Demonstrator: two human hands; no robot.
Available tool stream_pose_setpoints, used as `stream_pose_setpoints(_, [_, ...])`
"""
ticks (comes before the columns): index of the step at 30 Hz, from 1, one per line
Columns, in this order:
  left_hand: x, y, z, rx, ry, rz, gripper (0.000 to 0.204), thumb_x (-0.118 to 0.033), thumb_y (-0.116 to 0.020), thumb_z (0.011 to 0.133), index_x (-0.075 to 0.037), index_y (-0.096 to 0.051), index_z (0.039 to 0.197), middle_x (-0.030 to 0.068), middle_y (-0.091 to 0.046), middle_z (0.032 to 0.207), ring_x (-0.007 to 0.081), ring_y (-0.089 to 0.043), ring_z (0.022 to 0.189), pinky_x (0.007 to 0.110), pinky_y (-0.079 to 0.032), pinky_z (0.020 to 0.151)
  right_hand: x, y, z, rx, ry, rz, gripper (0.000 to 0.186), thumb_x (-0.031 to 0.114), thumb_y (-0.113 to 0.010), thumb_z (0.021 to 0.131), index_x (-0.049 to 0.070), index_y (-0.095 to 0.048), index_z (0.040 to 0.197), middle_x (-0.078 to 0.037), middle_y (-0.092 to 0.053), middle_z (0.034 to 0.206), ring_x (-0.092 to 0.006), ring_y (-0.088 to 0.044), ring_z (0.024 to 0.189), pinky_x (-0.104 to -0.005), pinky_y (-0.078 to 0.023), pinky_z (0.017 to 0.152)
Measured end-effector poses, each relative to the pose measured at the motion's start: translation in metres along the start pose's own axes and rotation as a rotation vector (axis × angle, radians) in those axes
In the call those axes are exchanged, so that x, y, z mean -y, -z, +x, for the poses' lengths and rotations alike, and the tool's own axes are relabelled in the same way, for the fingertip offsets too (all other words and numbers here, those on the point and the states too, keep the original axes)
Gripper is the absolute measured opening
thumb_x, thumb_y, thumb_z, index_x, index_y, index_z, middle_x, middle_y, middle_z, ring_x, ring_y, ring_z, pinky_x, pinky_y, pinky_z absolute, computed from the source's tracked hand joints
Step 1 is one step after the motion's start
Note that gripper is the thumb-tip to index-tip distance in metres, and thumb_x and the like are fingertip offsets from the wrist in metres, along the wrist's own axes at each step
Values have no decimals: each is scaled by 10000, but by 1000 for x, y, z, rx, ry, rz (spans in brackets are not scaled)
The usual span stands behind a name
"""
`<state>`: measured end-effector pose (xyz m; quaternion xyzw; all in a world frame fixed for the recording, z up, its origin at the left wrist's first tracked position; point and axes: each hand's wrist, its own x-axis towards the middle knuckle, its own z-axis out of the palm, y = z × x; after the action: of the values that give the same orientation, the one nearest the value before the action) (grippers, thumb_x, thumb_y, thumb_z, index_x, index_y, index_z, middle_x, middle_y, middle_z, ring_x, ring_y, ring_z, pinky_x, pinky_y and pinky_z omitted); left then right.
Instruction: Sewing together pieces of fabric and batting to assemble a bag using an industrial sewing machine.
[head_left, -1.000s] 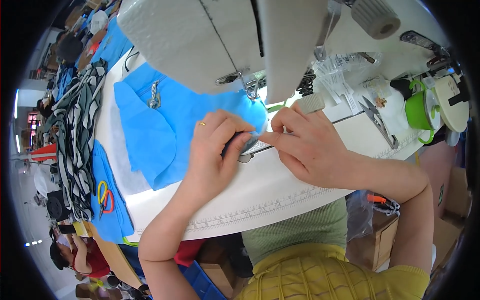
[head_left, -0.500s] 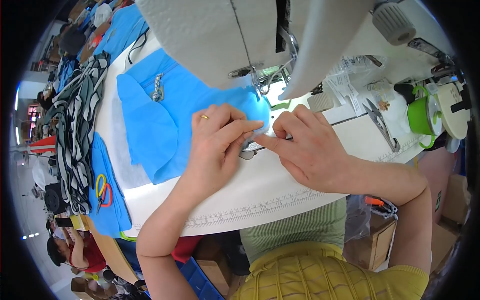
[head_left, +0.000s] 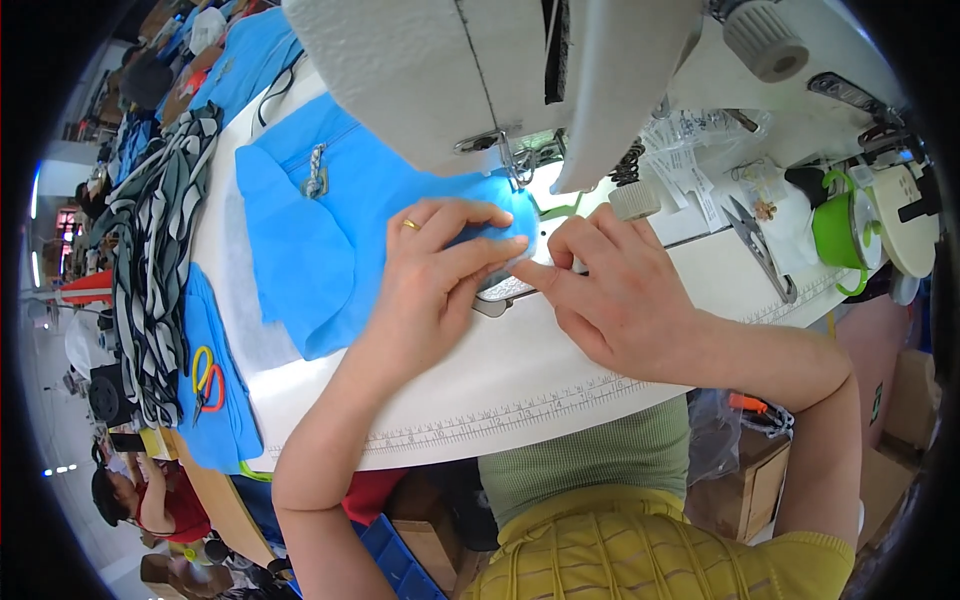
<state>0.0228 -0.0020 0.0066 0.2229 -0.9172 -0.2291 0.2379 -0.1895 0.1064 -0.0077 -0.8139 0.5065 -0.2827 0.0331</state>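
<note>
A piece of blue fabric with a zipper pull lies on the white sewing table, a whitish layer showing under its left edge. Its right end reaches under the needle area of the sewing machine, lit by a lamp. My left hand, with a ring, pinches the fabric's near right edge between thumb and forefinger while other fingers press on top. Close beside it, my right hand is closed, its forefinger tip at the same edge. Whether it grips the fabric is hard to see.
Thread snips and a green cup stand at the right. Red-and-yellow scissors lie on blue fabric at the left, near a heap of grey straps. A ruler strip runs along the front edge. Another person sits far left.
My left hand's fingers have spread a little, the forefinger reaching farther over the fabric towards the needle. The right hand stays almost in place at the edge. The view has shifted slightly.
</note>
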Motion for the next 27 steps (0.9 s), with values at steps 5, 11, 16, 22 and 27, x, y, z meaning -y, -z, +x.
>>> stream_pose_setpoints(5, [4, 0, 4, 5, 35, 10, 287, -24, -720, 897, -139, -808, 1145, 53, -686, 1229, 273, -605, 1166, 428, -373, 1065, -1, -3, 2, -43, -53, -10, 365, 110, -696, 835, 100, -683, 1200, -87, -567, 1016, -282, -536, 955, -425, -423, 829])
stream_pose_setpoints(11, [5, -6, 5, -28, 73, 68, 292, -48, -683, 947, -137, -796, 1202, 78, -663, 1316, 302, -570, 1244, 447, -364, 1089, -2, -2, 6, -64, -97, -12, 341, 136, -693, 866, 92, -688, 1205, -98, -587, 1001, -289, -537, 959, -436, -422, 834])
stream_pose_setpoints(16, [0, -10, 5, -38, 104, 89, 289, -68, -662, 969, -126, -785, 1224, 83, -650, 1346, 309, -556, 1260, 447, -370, 1085, -4, -3, 8, -82, -103, -37, 341, 156, -697, 872, 97, -698, 1208, -97, -599, 1003, -286, -545, 962, -435, -428, 841])
stream_pose_setpoints(22, [2, -5, 12, -74, 229, -99, 290, -36, -627, 990, -93, -769, 1237, 84, -667, 1342, 302, -581, 1228, 414, -404, 1089, -5, -7, 10, -127, -80, -47, 311, 146, -694, 871, 101, -727, 1177, -89, -606, 987, -268, -563, 932, -425, -435, 841])
stream_pose_setpoints(27, [16, 2, 17, -25, 226, -181, 219, -40, -688, 942, -104, -813, 1111, 49, -695, 1294, 260, -613, 1160, 422, -386, 1064, -6, -11, 10, -148, -37, -29, 289, 135, -691, 866, 96, -756, 1145, -87, -617, 985, -264, -576, 932, -418, -444, 843])
